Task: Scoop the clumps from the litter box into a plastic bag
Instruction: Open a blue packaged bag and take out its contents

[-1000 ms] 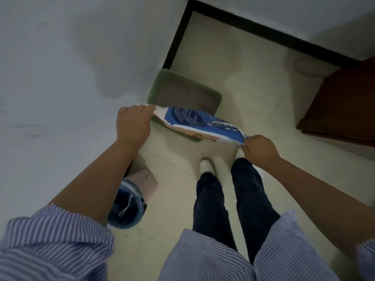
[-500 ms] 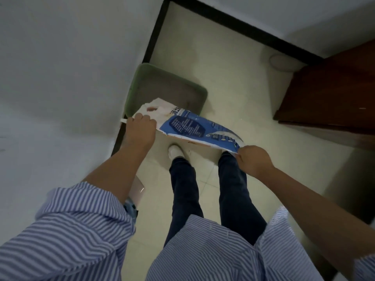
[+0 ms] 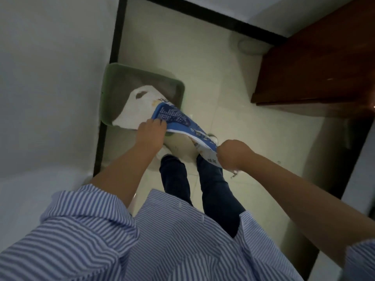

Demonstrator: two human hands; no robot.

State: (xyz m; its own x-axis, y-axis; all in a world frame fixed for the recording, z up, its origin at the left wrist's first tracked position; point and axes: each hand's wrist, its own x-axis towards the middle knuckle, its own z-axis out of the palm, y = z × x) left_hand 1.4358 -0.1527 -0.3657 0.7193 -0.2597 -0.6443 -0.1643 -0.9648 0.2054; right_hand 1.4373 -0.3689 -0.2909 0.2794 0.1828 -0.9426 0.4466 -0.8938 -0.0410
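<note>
- Stretching out the plastic bag point(image 3: 162, 116) is the job in hand, seen from the head camera: the left hand point(image 3: 151, 132) pinches the bag around its middle, where the white part meets the blue print, and the right hand point(image 3: 233, 153) is fisted tight on the near right end.
- Between the two hands the bag hangs taut, slanting from far left down to near right; its white end with the cut-out handle flops free over the litter box point(image 3: 178, 88).
- No scooping yet, by my reading: this looks like the preparing step, getting the bag open and ready.
- No scoop shows anywhere in view, and no clumps can be picked out in the grey litter from here.
- Next call, I'd judge: find the bag's mouth, part the two layers, and hold it open close to the box.
- Green box sits on the floor against the left wall, just beyond the left hand and well clear of the right, with the person's feet just near of it.
</note>
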